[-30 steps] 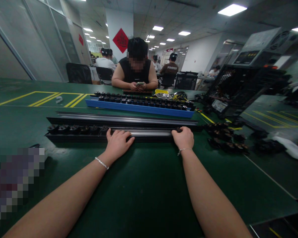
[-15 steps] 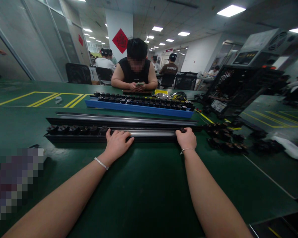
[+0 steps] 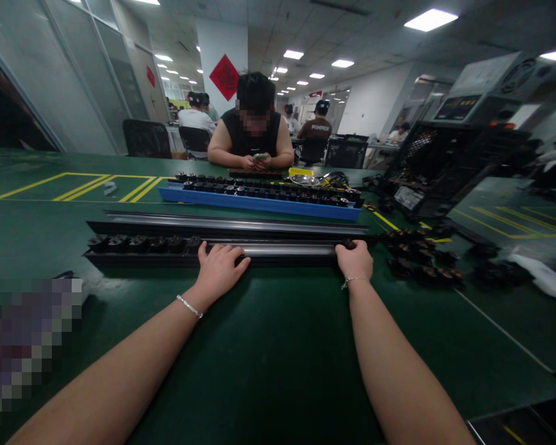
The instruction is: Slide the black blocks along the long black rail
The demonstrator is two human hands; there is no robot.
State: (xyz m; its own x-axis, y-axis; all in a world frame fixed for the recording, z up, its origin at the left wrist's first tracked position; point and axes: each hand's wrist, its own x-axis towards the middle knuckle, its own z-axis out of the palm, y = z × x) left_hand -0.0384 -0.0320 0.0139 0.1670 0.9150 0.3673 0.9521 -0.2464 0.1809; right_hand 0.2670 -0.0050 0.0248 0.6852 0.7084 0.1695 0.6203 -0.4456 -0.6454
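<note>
A long black channel rail with a shiny metallic inner face lies across the green table before me. Several small black round-topped parts sit in a row in its left portion. My left hand rests over the rail's near wall, fingers spread, with a fingertip beside the last part of that row. Near the rail's right end, my right hand is closed in a pinch on a small black part, mostly covered by the fingers. Just behind lies a second similar rail.
A blue tray of black parts lies farther back. Loose black parts are piled to the right, near a white object and an open computer case. Across the table, a person holds a phone.
My right hand has moved slightly to the right along the rail, with the small black part still in its fingers. My left hand has stayed in place.
</note>
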